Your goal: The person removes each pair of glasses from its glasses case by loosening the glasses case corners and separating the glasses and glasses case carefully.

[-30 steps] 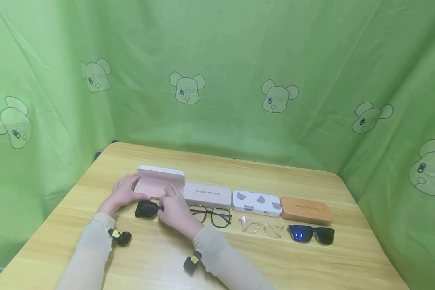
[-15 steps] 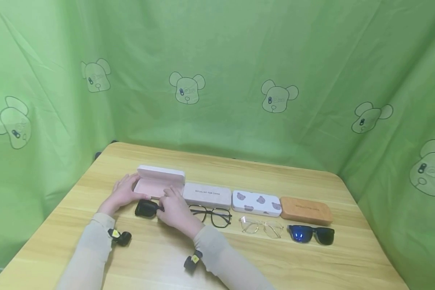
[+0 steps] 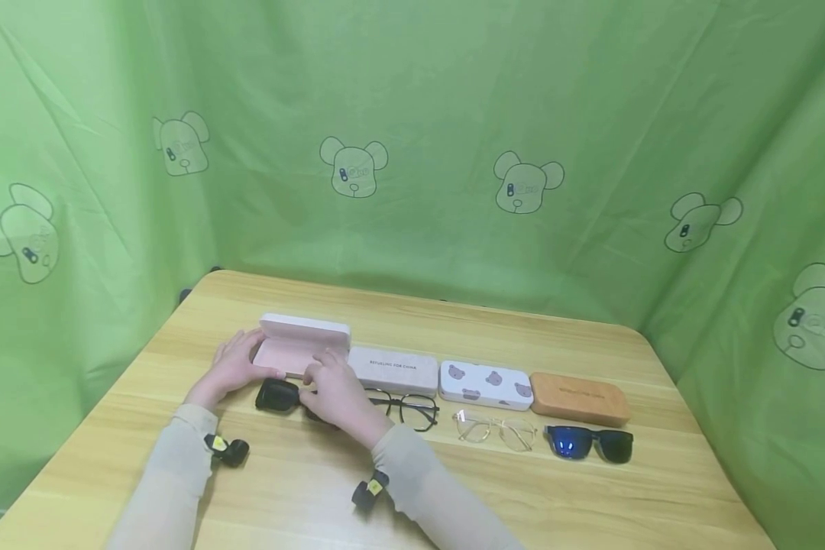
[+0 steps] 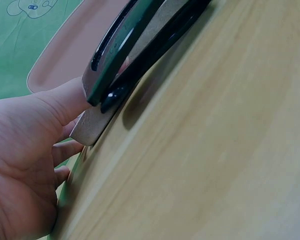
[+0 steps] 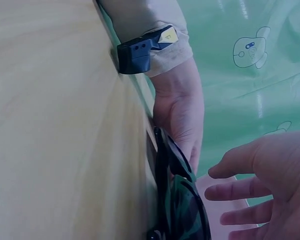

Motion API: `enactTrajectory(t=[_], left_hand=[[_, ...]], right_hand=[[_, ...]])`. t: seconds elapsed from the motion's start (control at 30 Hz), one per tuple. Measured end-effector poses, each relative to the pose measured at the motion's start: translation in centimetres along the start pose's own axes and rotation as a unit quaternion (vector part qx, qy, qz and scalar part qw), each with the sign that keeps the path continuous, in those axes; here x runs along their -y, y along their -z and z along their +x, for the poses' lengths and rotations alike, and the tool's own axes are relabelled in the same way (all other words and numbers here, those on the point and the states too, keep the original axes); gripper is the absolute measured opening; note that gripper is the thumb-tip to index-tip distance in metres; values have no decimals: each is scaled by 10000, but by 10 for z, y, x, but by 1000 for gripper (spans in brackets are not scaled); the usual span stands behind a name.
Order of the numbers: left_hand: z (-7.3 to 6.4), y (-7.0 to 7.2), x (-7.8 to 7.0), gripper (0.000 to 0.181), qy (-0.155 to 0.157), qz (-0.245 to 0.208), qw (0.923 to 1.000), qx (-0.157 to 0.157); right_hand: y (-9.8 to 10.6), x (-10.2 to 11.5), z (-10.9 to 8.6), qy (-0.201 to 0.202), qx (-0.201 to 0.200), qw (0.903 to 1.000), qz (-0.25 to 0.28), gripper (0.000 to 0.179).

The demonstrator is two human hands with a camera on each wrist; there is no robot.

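Observation:
An open pink glasses case [image 3: 302, 336] lies at the left end of a row on the wooden table [image 3: 522, 504]. My left hand [image 3: 234, 367] holds the case's left end, its thumb [image 4: 65, 102] against the front edge beside the black sunglasses [image 4: 135, 45]. Those folded sunglasses [image 3: 278, 396] lie on the table just in front of the case. My right hand [image 3: 337, 393] hovers over their right half, covering it in the head view. In the right wrist view its fingers [image 5: 240, 190] are spread and loose beside the sunglasses [image 5: 182, 205], gripping nothing.
Right of the pink case stand a shut beige case [image 3: 393, 370], a white bear-print case [image 3: 484, 382] and a brown case [image 3: 580, 399]. In front of them lie black-framed glasses [image 3: 412, 411], clear-framed glasses [image 3: 495, 428] and blue-lens sunglasses [image 3: 591, 443]. Green curtain surrounds the table.
My right hand has shifted slightly right and its fingers have loosened off the black sunglasses. The left hand and the pink case have stayed put.

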State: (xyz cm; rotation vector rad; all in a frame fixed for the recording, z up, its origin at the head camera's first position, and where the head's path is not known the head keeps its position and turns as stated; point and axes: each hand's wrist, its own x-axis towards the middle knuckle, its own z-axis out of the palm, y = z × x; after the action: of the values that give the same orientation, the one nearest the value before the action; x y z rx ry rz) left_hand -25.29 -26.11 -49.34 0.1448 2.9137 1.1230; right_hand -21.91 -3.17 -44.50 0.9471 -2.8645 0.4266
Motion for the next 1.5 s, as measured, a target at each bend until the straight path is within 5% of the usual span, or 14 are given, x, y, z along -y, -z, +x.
enactTrajectory(t=[0.33, 0.77, 1.5], left_hand=[[0, -1, 2, 100, -22, 22, 10000, -21], [-2, 0, -2, 100, -17, 1, 10000, -15], [0, 0, 0, 102, 15, 12, 10000, 17]], right_hand=[[9, -1, -3, 109, -266, 9994, 177, 15], [21, -4, -2, -82, -266, 9989, 369, 38], [46, -13, 18, 406, -900, 9951, 97, 42]])
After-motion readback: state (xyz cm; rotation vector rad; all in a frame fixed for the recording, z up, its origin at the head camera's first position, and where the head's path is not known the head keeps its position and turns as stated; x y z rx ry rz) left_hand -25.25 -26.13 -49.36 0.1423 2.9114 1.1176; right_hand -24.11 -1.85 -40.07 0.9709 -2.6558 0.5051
